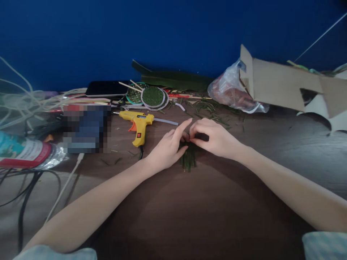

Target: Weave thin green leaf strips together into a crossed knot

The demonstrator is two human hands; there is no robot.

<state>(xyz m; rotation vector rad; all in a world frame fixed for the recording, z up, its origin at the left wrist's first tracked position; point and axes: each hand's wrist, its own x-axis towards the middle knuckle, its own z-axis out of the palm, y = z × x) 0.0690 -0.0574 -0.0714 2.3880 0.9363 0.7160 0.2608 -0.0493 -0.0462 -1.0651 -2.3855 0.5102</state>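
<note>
A small bundle of dark green leaf strips (188, 160) sits just over the brown tabletop, its cut ends fanning toward me. My left hand (168, 145) is at its left side, thumb against the strips, index finger stretched away and the other fingers curled behind. From the right, my right hand (213, 136) pinches the bundle's upper end between thumb and fingertips. Both hands' fingertips meet there and partly hide what they grip. Left of my hands lies a yellow glue gun (139, 124) with an orange trigger and a glue stick (166, 121) poking from its back.
Round green woven pieces (153, 96), a black phone (107, 88) and leaf scraps (208, 108) lie along the blue wall. At the right are a plastic bag (233, 88) and cardboard box (282, 83). A bottle (27, 151), cables and a blurred-out device (88, 128) crowd the left.
</note>
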